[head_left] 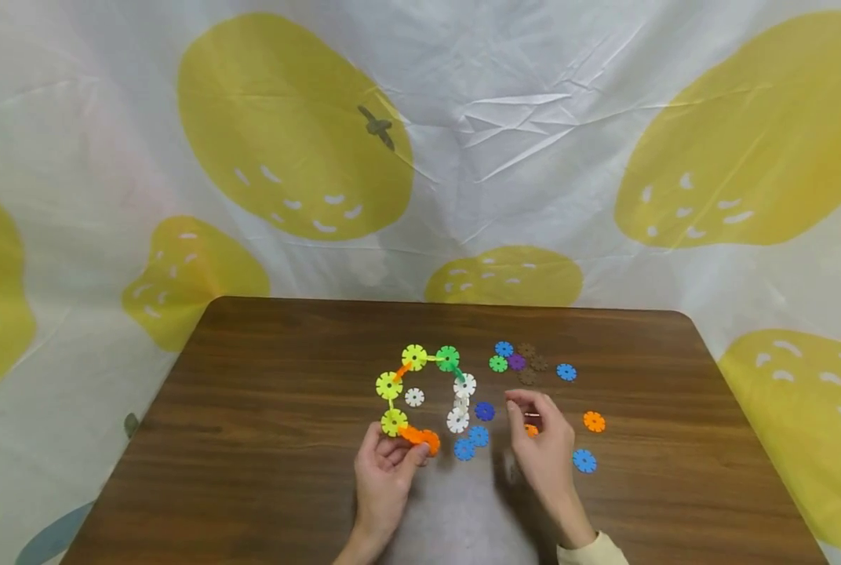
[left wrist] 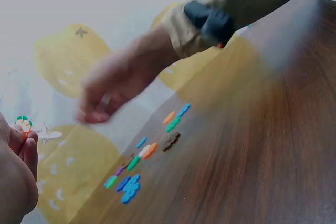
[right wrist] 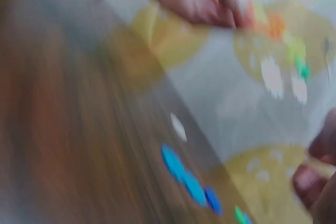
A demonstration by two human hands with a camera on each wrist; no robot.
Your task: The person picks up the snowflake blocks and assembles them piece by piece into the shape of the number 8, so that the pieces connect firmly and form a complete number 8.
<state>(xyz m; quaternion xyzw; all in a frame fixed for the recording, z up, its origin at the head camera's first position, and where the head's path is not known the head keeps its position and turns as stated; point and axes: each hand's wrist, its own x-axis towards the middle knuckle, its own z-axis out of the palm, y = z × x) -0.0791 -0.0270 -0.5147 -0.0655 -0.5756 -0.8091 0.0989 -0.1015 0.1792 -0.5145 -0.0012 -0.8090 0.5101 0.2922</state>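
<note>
My left hand [head_left: 385,475] pinches an orange notched disc [head_left: 431,442] at the end of a linked chain of snowflake-shaped plastic discs. The chain bends in an open loop, from orange through yellow-green discs [head_left: 389,385] and green ones [head_left: 447,359] to white ones [head_left: 458,421]. Its white end stands apart from the orange end. Over the table to the right is my right hand [head_left: 544,447], fingers bent, no disc visible at its fingertips. In the right wrist view, thumb and finger of the right hand [right wrist: 320,182] are slightly parted; motion blurs that view.
Loose discs lie on the brown table [head_left: 272,439]. Blue ones [head_left: 464,449] are near the chain's white end, and a white disc [head_left: 414,397] shows inside the loop. Behind the right hand are brown discs [head_left: 537,362] and a purple one [head_left: 515,362]. An orange disc [head_left: 594,421] lies farther right.
</note>
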